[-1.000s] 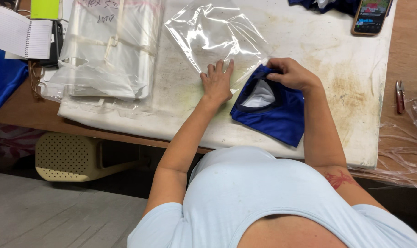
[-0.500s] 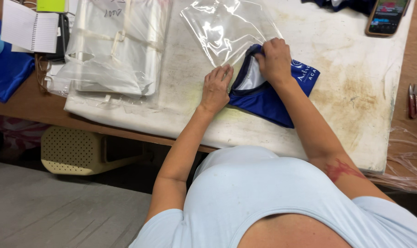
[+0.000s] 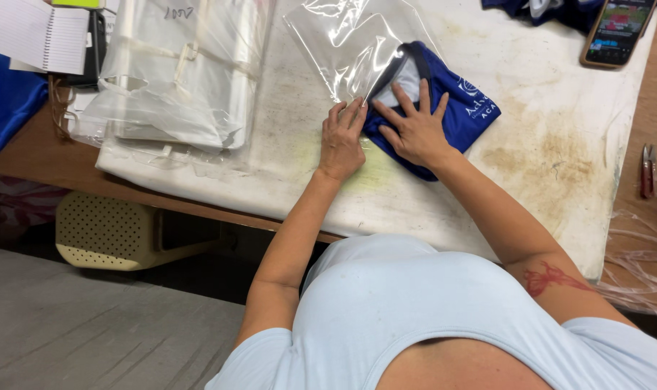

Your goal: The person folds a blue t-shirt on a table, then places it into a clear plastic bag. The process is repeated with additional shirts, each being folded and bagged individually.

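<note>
A folded blue garment point(image 3: 462, 108) with a white collar lining lies on the stained white work cloth point(image 3: 531, 166). Its upper end sits partly inside the mouth of a clear plastic bag point(image 3: 350, 43). My right hand point(image 3: 414, 126) is spread flat on the garment, fingers apart, pressing on it. My left hand point(image 3: 341, 141) rests beside it to the left, fingertips pinching the near edge of the bag's opening against the cloth.
A stack of clear bags point(image 3: 180, 72) lies at the left, with a spiral notebook point(image 3: 39, 36) and blue fabric point(image 3: 7, 97) beyond. A phone point(image 3: 617, 32) lies at top right, small snips point(image 3: 646, 170) on the wooden table at right, loose plastic point(image 3: 643, 260) below them. A cream perforated bin point(image 3: 108, 235) stands under the table.
My right hand has gone from gripping the garment's end to lying flat on it. The garment has slid further up into the bag's mouth. My left hand stayed at the bag's edge.
</note>
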